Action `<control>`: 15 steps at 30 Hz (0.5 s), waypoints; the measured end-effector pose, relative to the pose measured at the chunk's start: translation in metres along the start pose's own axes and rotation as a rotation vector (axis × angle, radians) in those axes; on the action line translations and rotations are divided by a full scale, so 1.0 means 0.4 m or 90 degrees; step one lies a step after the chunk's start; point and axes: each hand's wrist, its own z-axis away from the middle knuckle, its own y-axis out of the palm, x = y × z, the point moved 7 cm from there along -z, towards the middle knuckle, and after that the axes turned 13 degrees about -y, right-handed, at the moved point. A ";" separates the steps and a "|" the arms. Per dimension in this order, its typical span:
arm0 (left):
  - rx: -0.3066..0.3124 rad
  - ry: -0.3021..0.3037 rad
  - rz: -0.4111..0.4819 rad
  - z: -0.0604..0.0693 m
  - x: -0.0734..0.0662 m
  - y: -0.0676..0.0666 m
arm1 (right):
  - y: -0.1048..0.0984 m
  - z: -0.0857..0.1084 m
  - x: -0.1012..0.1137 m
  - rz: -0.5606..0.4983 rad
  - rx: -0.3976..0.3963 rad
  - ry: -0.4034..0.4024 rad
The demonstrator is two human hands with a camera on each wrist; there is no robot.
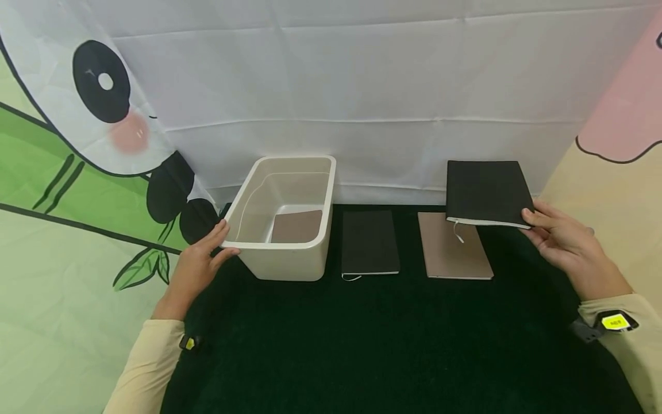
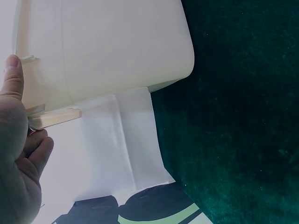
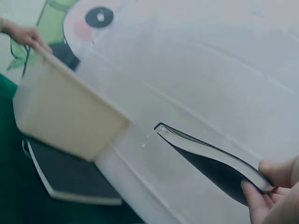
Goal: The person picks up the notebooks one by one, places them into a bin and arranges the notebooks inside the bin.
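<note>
My right hand [image 1: 566, 244] pinches a black notebook [image 1: 486, 192] by its right edge and holds it raised, its white ribbon hanging down. In the right wrist view the held notebook [image 3: 210, 161] shows its page edges. Below it a light brown notebook [image 1: 455, 253] lies on the dark green cloth, partly hidden. My left hand [image 1: 199, 264] grips the near left corner of the rim of a cream plastic bin [image 1: 292, 261]. Inside the bin lies a brown notebook [image 1: 297, 227]. A second black notebook [image 1: 369, 241] rests flat just right of the bin.
A dark green cloth [image 1: 362, 345] covers the table. White fabric [image 1: 372, 86] hangs behind it. Cartoon-printed sheets stand at the left [image 1: 62, 322] and at the right [image 1: 620, 230].
</note>
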 end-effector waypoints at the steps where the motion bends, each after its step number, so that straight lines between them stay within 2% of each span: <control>1: 0.002 -0.001 0.000 0.000 0.000 -0.001 | 0.020 -0.001 -0.006 0.003 0.004 -0.001; 7: 0.013 -0.002 -0.004 -0.001 -0.001 -0.003 | 0.135 -0.016 -0.048 0.014 0.007 0.008; 15: 0.027 -0.012 -0.008 -0.003 -0.004 -0.005 | 0.284 -0.038 -0.106 0.061 -0.001 0.027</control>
